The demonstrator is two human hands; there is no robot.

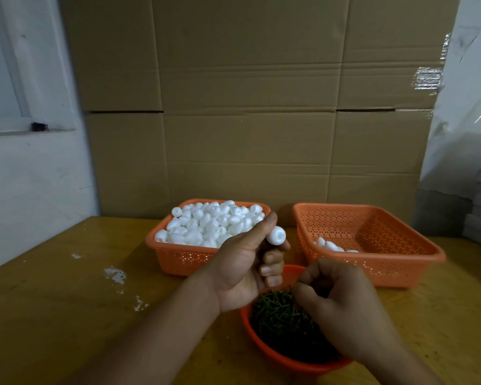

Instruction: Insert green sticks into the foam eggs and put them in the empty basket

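My left hand (245, 269) holds one white foam egg (277, 236) between thumb and forefinger, its flat end facing right. Just below it, my right hand (336, 304) hovers with curled fingers over a round orange bowl (264, 354) full of green sticks (278, 318); the fingertips meet at the pile, and I cannot tell whether a stick is pinched. An orange basket (178, 258) heaped with foam eggs (206, 222) stands behind my left hand. A second orange basket (386, 263) at the right holds a few eggs (331, 245) in its near left corner.
All three containers sit on a yellow wooden table (67, 295) with white foam crumbs (115, 275) at the left. A wall of cardboard boxes (247, 107) closes the back. White wrapped bundles (467, 134) stand at the right.
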